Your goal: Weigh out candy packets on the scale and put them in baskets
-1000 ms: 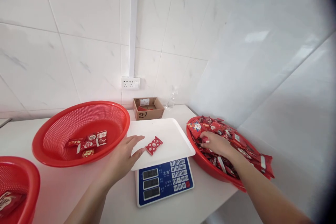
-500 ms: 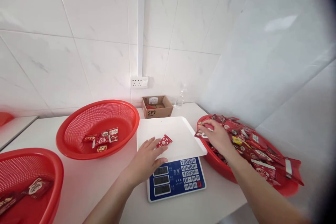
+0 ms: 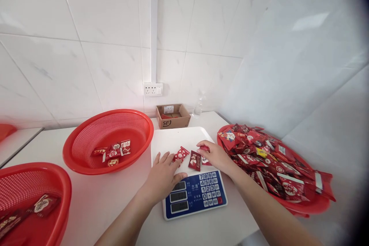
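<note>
On the white weighing pan [image 3: 165, 139] of a blue digital scale [image 3: 196, 196] lie small red snack packets. A polka-dot packet [image 3: 181, 153] is by the fingertips of my left hand [image 3: 165, 177], which rests palm down with fingers spread at the pan's front left. Beside it lies a dark red packet [image 3: 195, 160]. My right hand [image 3: 216, 156] is over the pan's right side, its fingers pinching a red packet [image 3: 205, 148]. Another red-and-white packet [image 3: 205, 160] lies partly hidden under that hand.
At the right, a red basket [image 3: 317, 206] is heaped with packets. Two red mesh baskets [image 3: 145, 142] [image 3: 65, 200] at the left hold a few packets each. Behind the scale stand a cardboard box [image 3: 175, 123] and a clear plastic object [image 3: 198, 107] near the wall.
My right hand has come left from the heaped basket to the pan with packets. A dark red and a red-and-white packet now lie there. My left hand has barely moved.
</note>
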The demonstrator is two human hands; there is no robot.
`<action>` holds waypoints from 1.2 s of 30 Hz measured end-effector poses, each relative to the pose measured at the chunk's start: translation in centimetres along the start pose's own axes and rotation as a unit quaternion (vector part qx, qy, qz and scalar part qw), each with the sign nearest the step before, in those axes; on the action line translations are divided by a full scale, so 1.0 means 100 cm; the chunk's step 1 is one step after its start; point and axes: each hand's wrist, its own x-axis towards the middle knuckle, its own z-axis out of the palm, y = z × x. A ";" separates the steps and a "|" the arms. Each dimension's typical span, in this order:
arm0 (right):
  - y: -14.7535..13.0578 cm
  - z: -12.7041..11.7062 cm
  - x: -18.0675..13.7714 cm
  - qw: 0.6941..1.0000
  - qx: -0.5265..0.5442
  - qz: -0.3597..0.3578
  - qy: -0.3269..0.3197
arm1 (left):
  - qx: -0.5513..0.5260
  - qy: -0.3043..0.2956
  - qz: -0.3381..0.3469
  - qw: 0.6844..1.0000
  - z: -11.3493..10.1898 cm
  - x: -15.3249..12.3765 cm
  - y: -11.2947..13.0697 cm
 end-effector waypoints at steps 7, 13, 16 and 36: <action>-0.007 0.008 0.003 0.994 0.110 -0.019 -0.014 | 0.008 0.024 -0.019 0.999 -0.003 0.001 0.004; 0.005 0.019 0.010 0.995 0.081 -0.054 0.014 | 0.033 0.032 -0.051 0.998 -0.008 0.001 0.005; 0.011 0.022 0.008 0.996 -0.002 -0.082 0.019 | 0.031 0.040 -0.050 0.997 -0.008 0.001 0.004; 0.001 -0.017 -0.028 0.982 -0.161 -0.098 0.003 | -0.061 0.064 -0.029 0.996 -0.006 0.001 -0.009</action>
